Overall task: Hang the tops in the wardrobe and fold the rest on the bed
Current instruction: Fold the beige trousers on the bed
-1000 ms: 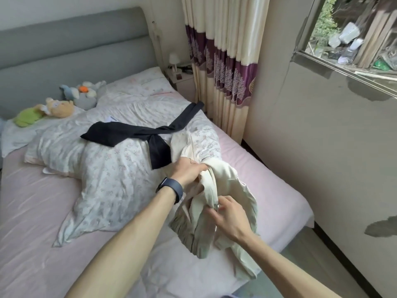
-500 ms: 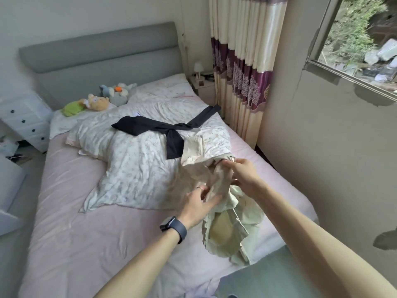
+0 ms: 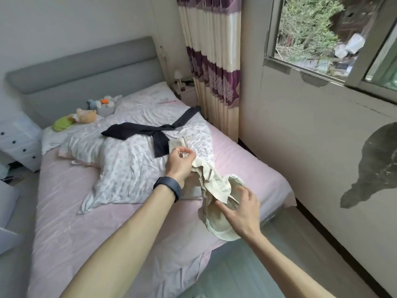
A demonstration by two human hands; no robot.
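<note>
A crumpled cream garment [image 3: 217, 190] lies over the right side of the pink bed [image 3: 107, 222], stretched between my two hands. My left hand [image 3: 179, 163], with a dark watch on its wrist, pinches the garment's upper end above the floral duvet [image 3: 129, 164]. Lower down, my right hand [image 3: 240, 209] holds the waistband end with thumb and fingers, near the bed's right edge. A black garment [image 3: 148, 132] lies spread across the duvet behind my left hand. The wardrobe is out of view.
Soft toys [image 3: 86, 116] sit by the grey headboard [image 3: 81, 69]. A white drawer unit [image 3: 17, 138] stands left of the bed. A curtain [image 3: 212, 61], a small nightstand [image 3: 182, 89] and a wall with a window [image 3: 322, 39] run along the right, with a narrow floor strip between.
My hands have pulled apart: the left one rose toward the duvet with the garment's upper end, the right one dropped to the waistband end, so the cream garment is now stretched out.
</note>
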